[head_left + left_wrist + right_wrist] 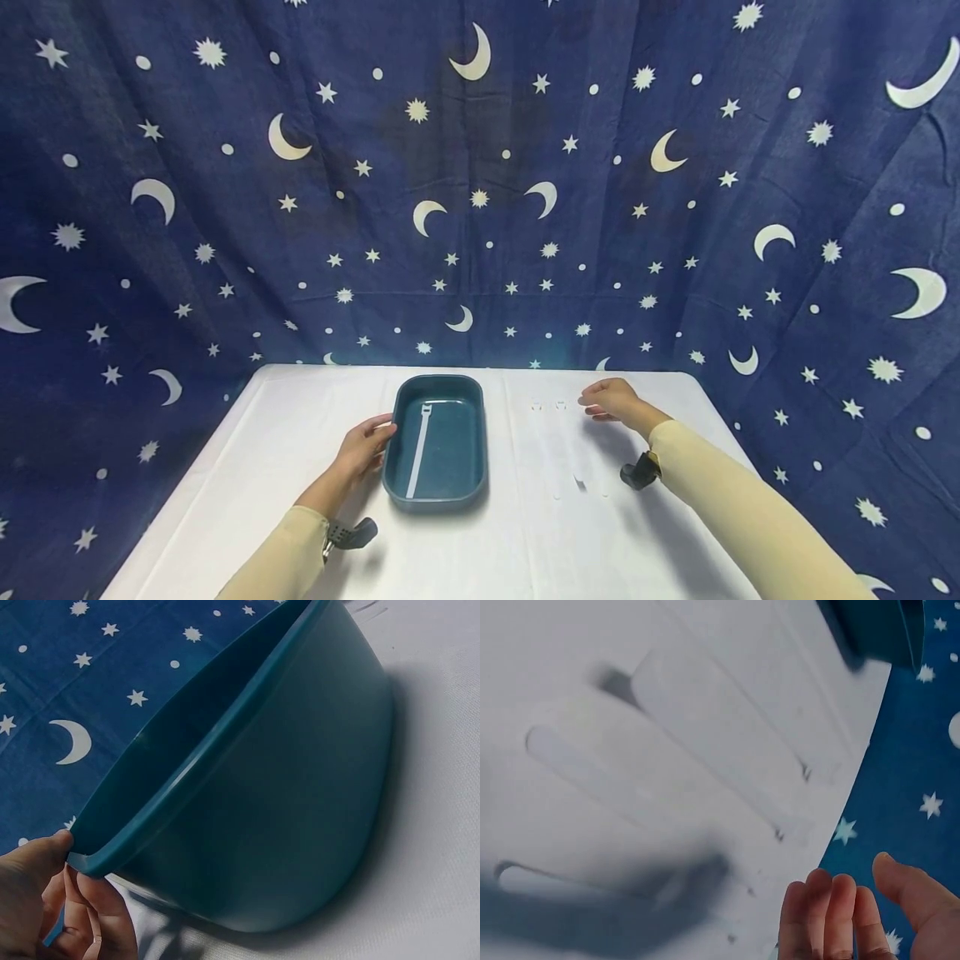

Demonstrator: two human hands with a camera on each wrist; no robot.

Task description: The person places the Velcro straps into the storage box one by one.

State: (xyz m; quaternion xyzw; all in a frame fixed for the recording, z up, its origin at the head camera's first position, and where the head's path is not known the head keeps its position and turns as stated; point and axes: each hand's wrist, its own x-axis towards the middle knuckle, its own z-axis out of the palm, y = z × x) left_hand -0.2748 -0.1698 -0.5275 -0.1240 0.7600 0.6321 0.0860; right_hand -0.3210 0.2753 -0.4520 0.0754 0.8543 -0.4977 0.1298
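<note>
A dark teal plastic bin [438, 492] with rounded corners stands on the table. My left hand [362, 450] pinches its left rim, thumb on top and fingers beneath, as the left wrist view shows close up. Inside the bin lies one thin white strap [418, 454] with a slotted head at its far end. On the right, my right hand [611, 400] hovers by the table's far edge with fingers extended and thumb apart, holding nothing. Several similar white straps [705, 720] lie near it, faint against the white cloth; one has a raised end.
A white cloth covers the table [300, 417]. Behind and at both sides hangs a dark blue curtain [480, 267] with moons and stars. A dark wrist mount [640, 472] sits on the right forearm, another [352, 533] on the left.
</note>
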